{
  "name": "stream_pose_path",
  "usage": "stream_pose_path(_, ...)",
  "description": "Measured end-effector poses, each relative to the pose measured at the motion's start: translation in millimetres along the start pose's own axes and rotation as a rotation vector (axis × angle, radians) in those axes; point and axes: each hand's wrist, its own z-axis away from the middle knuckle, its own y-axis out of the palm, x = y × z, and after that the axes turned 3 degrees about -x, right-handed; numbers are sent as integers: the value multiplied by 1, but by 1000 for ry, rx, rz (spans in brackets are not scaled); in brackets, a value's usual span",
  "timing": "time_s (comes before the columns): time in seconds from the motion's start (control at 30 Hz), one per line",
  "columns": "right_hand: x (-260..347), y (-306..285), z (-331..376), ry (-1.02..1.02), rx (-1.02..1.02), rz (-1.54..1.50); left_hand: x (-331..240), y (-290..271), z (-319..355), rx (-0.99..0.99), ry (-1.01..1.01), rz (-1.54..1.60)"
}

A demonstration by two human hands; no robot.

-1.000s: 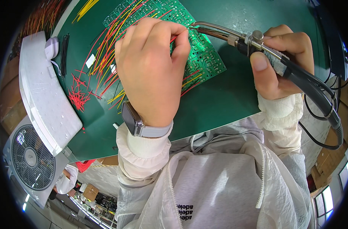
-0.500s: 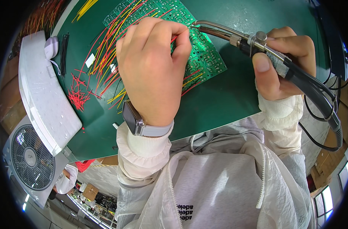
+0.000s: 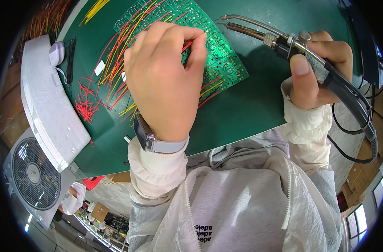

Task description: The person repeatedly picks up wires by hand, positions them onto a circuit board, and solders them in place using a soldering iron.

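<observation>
My right hand (image 3: 322, 69) grips a soldering iron (image 3: 246, 31) with a thin metal feed tube running along it. Its tip points left, a little apart from the green circuit board (image 3: 225, 61). Over the board, my left hand (image 3: 164, 80) pinches thumb and forefinger together at a red wire (image 3: 186, 46), part of which shows in the gap between the fingers. Several red and yellow wires (image 3: 116, 69) fan out from the board beneath that hand. Shorter red and yellow wires (image 3: 210, 90) stick out at the board's near edge. My left hand hides part of the board.
Cut red wires (image 3: 86, 107) lie in a pile on the green table mat (image 3: 237, 111). Black strips (image 3: 71, 59) and yellow wires (image 3: 95, 9) rest farther back. A white foam piece (image 3: 48, 96) lines the left edge, beside a fan (image 3: 35, 172). The iron's black cable (image 3: 351, 157) loops at right.
My right hand has drawn the soldering iron to the right, off the spot by my left fingertips. The left hand has shifted slightly left, still pinching.
</observation>
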Motion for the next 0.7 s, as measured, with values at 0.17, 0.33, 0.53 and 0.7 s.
stream_pose_path(0.17, -1, -3, 0, 20, -29, -41, 3, 1, 1, -31, -42, 54)
stream_pose_path(0.33, -1, -4, -1, 40, -36, -45, 0, -5, -1, -5, -92, 91)
stream_pose_path(0.53, -2, -5, -2, 74, -75, -60, -45, -21, 29, 236, -22, 277)
stream_pose_path(0.7, -1, -3, -3, 58, -88, -73, -48, -12, 51, 195, -107, 260)
